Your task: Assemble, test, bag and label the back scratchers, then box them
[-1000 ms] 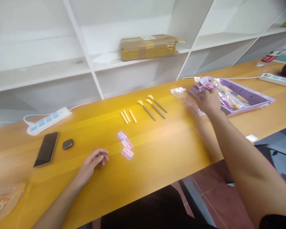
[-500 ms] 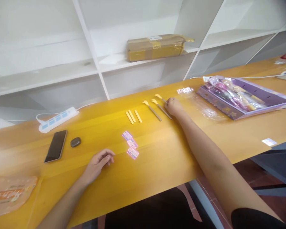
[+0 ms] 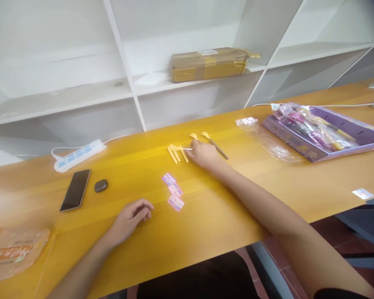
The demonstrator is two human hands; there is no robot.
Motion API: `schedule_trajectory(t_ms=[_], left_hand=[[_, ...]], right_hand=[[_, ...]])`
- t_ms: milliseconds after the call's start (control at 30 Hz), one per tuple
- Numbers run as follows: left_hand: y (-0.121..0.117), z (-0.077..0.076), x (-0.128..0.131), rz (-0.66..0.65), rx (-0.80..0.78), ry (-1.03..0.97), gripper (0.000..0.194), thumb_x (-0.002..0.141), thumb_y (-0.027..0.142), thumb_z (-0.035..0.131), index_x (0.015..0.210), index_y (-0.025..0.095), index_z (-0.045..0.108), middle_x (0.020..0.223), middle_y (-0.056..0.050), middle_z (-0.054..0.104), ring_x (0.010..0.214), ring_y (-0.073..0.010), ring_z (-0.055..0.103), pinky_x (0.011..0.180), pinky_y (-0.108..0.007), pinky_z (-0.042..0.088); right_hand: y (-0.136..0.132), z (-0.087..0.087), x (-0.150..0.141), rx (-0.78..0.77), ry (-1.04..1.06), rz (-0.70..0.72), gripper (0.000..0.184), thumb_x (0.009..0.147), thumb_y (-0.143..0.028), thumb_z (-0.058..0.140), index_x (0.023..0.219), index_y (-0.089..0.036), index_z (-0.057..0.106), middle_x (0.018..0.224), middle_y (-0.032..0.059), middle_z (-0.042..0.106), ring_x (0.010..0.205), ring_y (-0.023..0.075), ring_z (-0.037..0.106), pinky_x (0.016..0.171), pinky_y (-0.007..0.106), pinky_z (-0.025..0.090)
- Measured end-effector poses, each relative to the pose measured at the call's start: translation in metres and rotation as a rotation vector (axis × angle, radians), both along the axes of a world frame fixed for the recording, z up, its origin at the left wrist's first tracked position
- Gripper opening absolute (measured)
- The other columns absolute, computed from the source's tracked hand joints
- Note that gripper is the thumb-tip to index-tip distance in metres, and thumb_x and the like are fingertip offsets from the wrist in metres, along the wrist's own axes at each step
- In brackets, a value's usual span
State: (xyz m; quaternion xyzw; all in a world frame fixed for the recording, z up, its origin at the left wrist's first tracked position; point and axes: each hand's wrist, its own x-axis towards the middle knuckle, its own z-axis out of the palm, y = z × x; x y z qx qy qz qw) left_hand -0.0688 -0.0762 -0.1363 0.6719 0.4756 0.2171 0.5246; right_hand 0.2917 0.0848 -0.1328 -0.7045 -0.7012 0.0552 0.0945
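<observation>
My right hand (image 3: 205, 154) is closed on a back scratcher, whose thin silver rod (image 3: 187, 149) and pale yellow claw-shaped head (image 3: 173, 148) point left over several short yellow sticks (image 3: 183, 155). Behind that hand lie two similar pieces: one grey rod with a yellow head (image 3: 217, 148) is in plain sight, while the other shows only its yellow head (image 3: 193, 136). My left hand (image 3: 134, 218) rests on the table with loosely curled fingers and nothing in it. Just right of it are three small pink and purple cards (image 3: 175, 202), partly overlapping in a row.
A phone (image 3: 75, 190), a dark earbud-like case (image 3: 100, 185) and a white power strip (image 3: 79, 155) are on the left. At right stands a purple box (image 3: 294, 145) with wrapped items, beside clear plastic wrapping (image 3: 276, 147). A taped parcel (image 3: 208, 65) sits on the shelf.
My right hand has moved left with the back scratcher, bringing its yellow head over the yellow sticks. My left hand has hardly moved. The view has shifted slightly.
</observation>
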Motion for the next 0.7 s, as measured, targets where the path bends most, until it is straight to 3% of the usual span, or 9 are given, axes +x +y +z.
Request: schedule_trajectory(t_ms=[100, 200, 300, 400, 567, 633, 700], left_hand=[[-0.001, 0.001, 0.000, -0.001, -0.005, 0.008, 0.031, 0.106, 0.048, 0.055, 0.105, 0.022, 0.072, 0.086, -0.005, 0.070, 0.079, -0.0200, 0.062, 0.076, -0.031, 0.047], [-0.001, 0.000, -0.002, 0.000, -0.008, 0.006, 0.033, 0.106, 0.050, 0.055, 0.105, 0.022, 0.072, 0.086, -0.004, 0.069, 0.079, -0.0196, 0.062, 0.076, -0.031, 0.048], [0.001, -0.003, -0.003, 0.022, -0.025, -0.029, 0.032, 0.106, 0.050, 0.057, 0.107, 0.022, 0.071, 0.088, -0.004, 0.068, 0.079, -0.0186, 0.063, 0.077, -0.031, 0.049], [0.003, -0.007, -0.001, 0.057, -0.079, -0.159, 0.032, 0.104, 0.051, 0.063, 0.116, 0.022, 0.070, 0.098, -0.006, 0.071, 0.080, -0.0183, 0.065, 0.079, -0.033, 0.053], [-0.002, -0.010, 0.009, 0.063, -0.362, -0.555, 0.052, 0.101, 0.056, 0.067, 0.143, 0.026, 0.062, 0.140, -0.017, 0.067, 0.109, -0.0286, 0.072, 0.098, -0.048, 0.058], [-0.007, -0.011, 0.015, 0.086, -0.425, -0.622, 0.048, 0.100, 0.056, 0.068, 0.136, 0.025, 0.068, 0.137, -0.016, 0.070, 0.112, -0.0294, 0.072, 0.098, -0.047, 0.059], [-0.012, -0.013, 0.019, 0.124, -0.453, -0.613, 0.039, 0.097, 0.052, 0.074, 0.123, 0.022, 0.073, 0.117, -0.013, 0.076, 0.096, -0.0242, 0.074, 0.085, -0.038, 0.061]], right_hand=[[-0.006, -0.006, -0.024, -0.077, -0.030, 0.039, 0.048, 0.105, -0.056, 0.052, 0.122, -0.013, 0.066, 0.113, 0.0214, 0.078, 0.105, 0.0335, 0.074, 0.088, 0.037, 0.051], [-0.007, -0.006, -0.027, -0.090, 0.000, 0.023, 0.040, 0.103, -0.046, 0.056, 0.120, -0.012, 0.068, 0.112, 0.0226, 0.078, 0.106, 0.0337, 0.074, 0.086, 0.036, 0.050], [-0.008, 0.005, -0.021, -0.101, 0.057, 0.017, 0.035, 0.102, -0.043, 0.057, 0.112, -0.012, 0.070, 0.108, 0.0217, 0.078, 0.101, 0.0313, 0.074, 0.080, 0.033, 0.048], [-0.020, 0.021, -0.026, -0.095, 0.144, 0.059, 0.037, 0.106, -0.048, 0.051, 0.105, -0.016, 0.070, 0.099, 0.0133, 0.078, 0.088, 0.0229, 0.071, 0.071, 0.028, 0.044], [-0.089, 0.027, -0.082, -0.214, 0.637, 0.385, 0.039, 0.107, -0.050, 0.051, 0.095, -0.016, 0.067, 0.080, 0.0021, 0.069, 0.069, 0.0140, 0.059, 0.061, 0.024, 0.038], [-0.123, 0.024, -0.106, -0.265, 0.680, 0.555, 0.033, 0.103, -0.049, 0.060, 0.102, -0.017, 0.071, 0.087, 0.0046, 0.073, 0.074, 0.0161, 0.062, 0.066, 0.025, 0.040], [-0.146, 0.022, -0.119, -0.312, 0.678, 0.700, 0.031, 0.103, -0.046, 0.062, 0.119, -0.020, 0.070, 0.098, 0.0067, 0.076, 0.082, 0.0191, 0.067, 0.072, 0.027, 0.043]])
